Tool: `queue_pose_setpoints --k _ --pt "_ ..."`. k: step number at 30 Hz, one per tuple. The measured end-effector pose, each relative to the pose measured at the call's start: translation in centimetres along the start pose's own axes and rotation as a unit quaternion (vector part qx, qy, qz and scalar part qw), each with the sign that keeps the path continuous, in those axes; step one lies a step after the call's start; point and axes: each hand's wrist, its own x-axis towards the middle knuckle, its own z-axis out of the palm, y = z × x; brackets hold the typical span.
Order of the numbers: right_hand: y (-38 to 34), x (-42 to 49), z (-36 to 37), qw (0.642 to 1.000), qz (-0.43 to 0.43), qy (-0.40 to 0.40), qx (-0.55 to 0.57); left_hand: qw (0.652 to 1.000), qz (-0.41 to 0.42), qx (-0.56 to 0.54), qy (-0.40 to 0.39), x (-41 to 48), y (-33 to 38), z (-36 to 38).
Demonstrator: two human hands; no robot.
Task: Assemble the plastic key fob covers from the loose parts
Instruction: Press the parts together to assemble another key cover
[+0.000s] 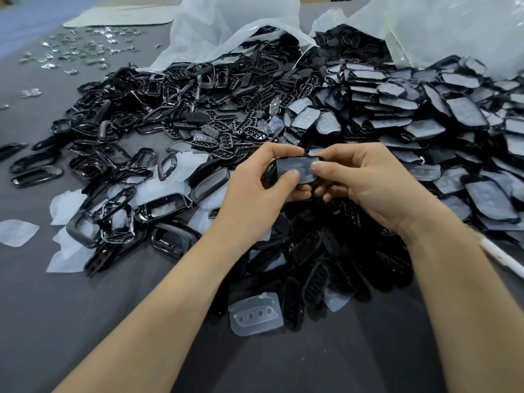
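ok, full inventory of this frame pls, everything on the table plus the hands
open black plastic frames: many, black, left and centre
slotted black button inserts: many, black, centre and near piles
black covers faced with translucent pads: many, black and milky, right heap
loose translucent silicone pads: several, milky white, near and left
clear plastic bags: two, clear, far side
small silvery bits: many, silver, far left
pale flat sheet: one, grey-white, far left
white rod: one, white, right edge
dark grey table: one, under everything
held black cover with translucent pad: one, between both hands
left hand: one, fingers pinch the held cover
right hand: one, fingers pinch it too
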Motion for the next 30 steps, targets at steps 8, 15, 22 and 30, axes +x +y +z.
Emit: queue_pose_setpoints --k 8,15,22,30 --pt "-0.2 0.1 0.7 0.991 -0.045 0.028 -0.125 0.997 -0.004 0.071 -0.003 0.1 -0.5 -0.5" --pt "-0.2 0.0 1.1 0.971 -0.078 0.031 -0.223 0.964 0.028 0.266 0.012 0.0 -0.6 -0.8" --pt "-0.1 -0.2 1.3 0.966 -0.113 0.030 -0.231 0.955 0.043 0.292 -0.014 0.0 -0.5 -0.7" --pt "-0.6 -0.3 1.9 0.989 -0.073 0.045 -0.118 0.996 -0.022 0.064 0.054 0.4 -0.5 -0.6"
